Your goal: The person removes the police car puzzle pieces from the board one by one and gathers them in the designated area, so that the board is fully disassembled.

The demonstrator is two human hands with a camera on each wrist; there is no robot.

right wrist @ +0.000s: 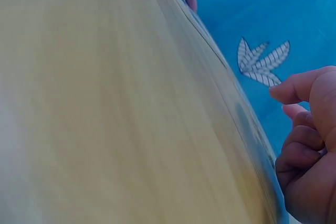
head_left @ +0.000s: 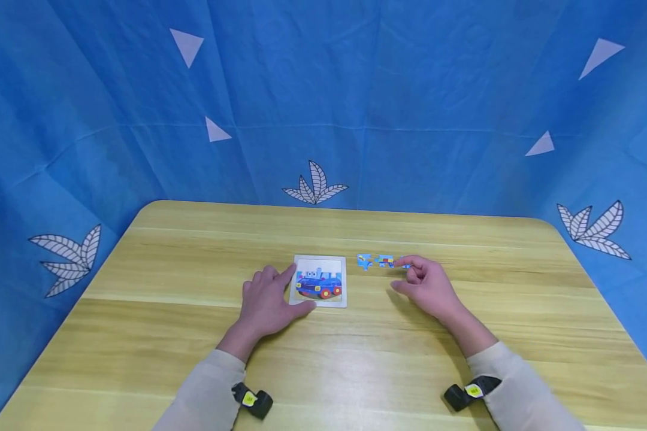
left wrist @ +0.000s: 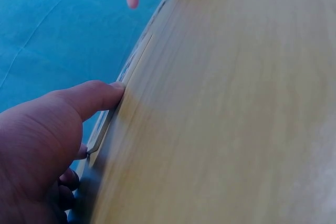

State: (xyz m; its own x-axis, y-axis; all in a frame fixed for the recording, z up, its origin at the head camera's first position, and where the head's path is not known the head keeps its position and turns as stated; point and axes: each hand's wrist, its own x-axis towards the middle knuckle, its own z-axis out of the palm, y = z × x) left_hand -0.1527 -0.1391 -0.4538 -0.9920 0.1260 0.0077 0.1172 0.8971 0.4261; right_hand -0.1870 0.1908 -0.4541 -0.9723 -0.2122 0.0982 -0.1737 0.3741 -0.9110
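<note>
A square jigsaw puzzle board [head_left: 319, 303] with a pale frame lies on the table, its picture a blue car with eyes and red wheels; the upper part of the picture is blank white. My left hand [head_left: 266, 301] holds the board at its left side, index finger at the upper left corner and thumb [left wrist: 107, 100] on the near edge. To the board's right lie loose jigsaw pieces: a blue one [head_left: 364, 261], a multicoloured one [head_left: 384, 260], and another [head_left: 405, 261] partly hidden by my right hand [head_left: 426, 287]. The right index fingertip is right at the multicoloured piece, thumb apart from it.
The wooden table [head_left: 356, 371] has rounded far corners. Behind it hangs a blue cloth [head_left: 323, 78] with white triangles and leaf prints. Each wrist carries a black camera strap, the left camera [head_left: 253, 401] and right camera [head_left: 470, 392] sitting low above the near table.
</note>
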